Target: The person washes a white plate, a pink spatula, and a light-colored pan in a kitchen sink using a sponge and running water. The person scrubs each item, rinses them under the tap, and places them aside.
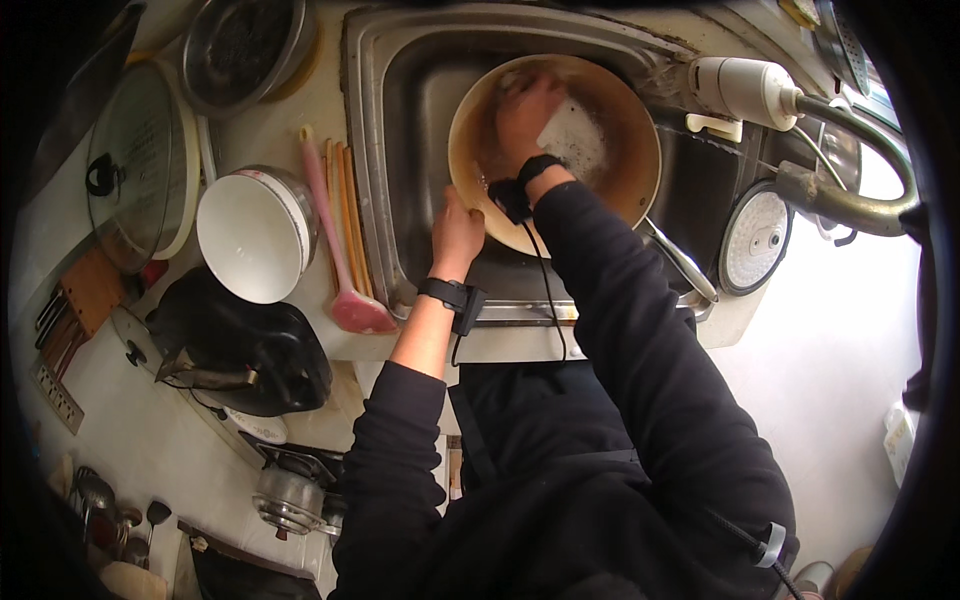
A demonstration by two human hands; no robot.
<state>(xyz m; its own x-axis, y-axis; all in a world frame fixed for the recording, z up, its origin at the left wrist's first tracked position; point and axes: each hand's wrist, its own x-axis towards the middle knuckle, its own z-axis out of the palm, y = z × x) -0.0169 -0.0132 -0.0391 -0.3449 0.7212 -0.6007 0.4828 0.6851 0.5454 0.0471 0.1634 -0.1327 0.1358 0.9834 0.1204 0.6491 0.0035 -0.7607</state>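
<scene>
A wide, deep pan [640, 130] with a tan rim sits tilted in the metal sink, and white suds [578, 138] lie on its inside. My left hand [458, 235] is closed on the near-left edge of the pan. Inside the pan, at its far left wall, my right hand [530, 110] is bent over and a little blurred. Something pale shows by its fingers, too smeared to name. The pan's metal handle [683, 262] points to the near right, over the sink's edge.
A white water-heating tap [740, 92] with a curved spout stands right of the sink [420, 90]. On the left counter are a pink spatula [350, 300], wooden chopsticks [345, 215], a white bowl [250, 240], a metal bowl [240, 50] and a glass lid [130, 165].
</scene>
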